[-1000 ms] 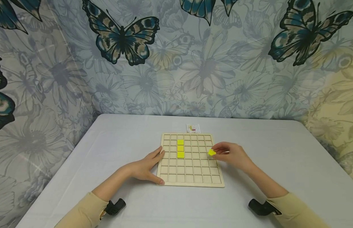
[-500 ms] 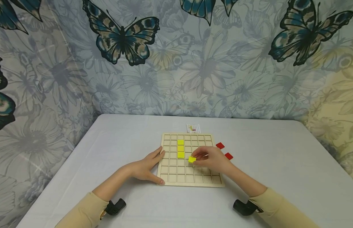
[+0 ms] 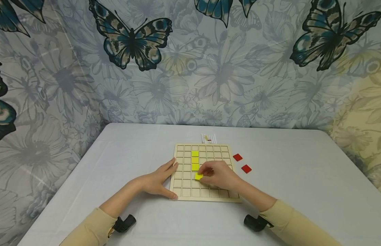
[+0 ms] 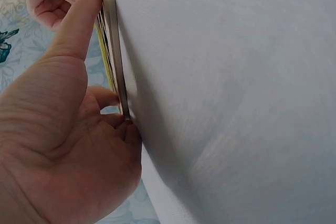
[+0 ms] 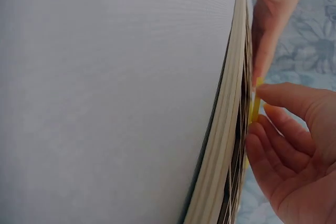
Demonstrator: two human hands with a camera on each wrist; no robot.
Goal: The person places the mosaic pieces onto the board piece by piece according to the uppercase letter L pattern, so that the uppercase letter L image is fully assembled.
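A wooden grid board (image 3: 185, 192) lies flat on the table. My left hand (image 3: 155, 180) rests spread at its left side, fingers along the left edge and thumb at the near left corner. Between thumb and fingertips my right hand (image 3: 219, 174) pinches a yellow square tile (image 3: 198, 176), close over the cell just below a column of three yellow tiles (image 3: 195, 160). In the right wrist view this pinched tile (image 5: 256, 100) appears edge-on beside the board's face. The right hand covers part of the board's right half.
Two red tiles (image 3: 246, 168) lie on the white table (image 3: 141, 143) right of the board. Behind its far edge is a small card (image 3: 208, 138) printed with a coloured grid. A butterfly-patterned cloth (image 3: 190, 78) hangs behind the table.
My right hand has carried the yellow tile leftward from the board's right edge to below the yellow column, uncovering the two red tiles. The left hand and board have stayed put.
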